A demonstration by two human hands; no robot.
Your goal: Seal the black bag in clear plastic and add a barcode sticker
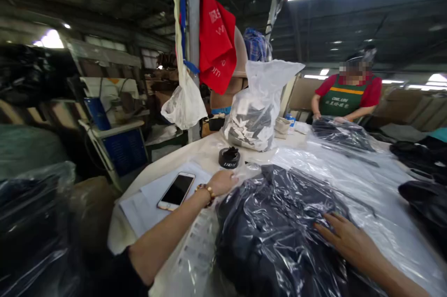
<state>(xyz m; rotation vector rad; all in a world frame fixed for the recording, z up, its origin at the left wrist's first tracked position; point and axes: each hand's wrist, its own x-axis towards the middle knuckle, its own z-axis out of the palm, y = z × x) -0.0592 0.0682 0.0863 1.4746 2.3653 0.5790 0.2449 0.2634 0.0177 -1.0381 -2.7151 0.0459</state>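
A dark item wrapped in a clear plastic bag [275, 222] fills the near middle of the table; its exact kind is hard to make out through the shiny film. My left hand [223, 182], with a beaded bracelet at the wrist, is closed on the bag's loose edge at its far left corner. Spread over the right side of the same bag lies my right hand [338, 236], fingers stretched out and pressing on the film. Just beyond my left hand stands a black roll [229, 158] with pale lettering.
A phone [176, 191] lies on pale sheets at the left. Behind the roll stands a translucent sack [254, 120] of dark and white pieces. Flat clear bags [394, 213] spread along the right. Across the table, a person in a green apron [344, 99] handles another bagged dark item [340, 133].
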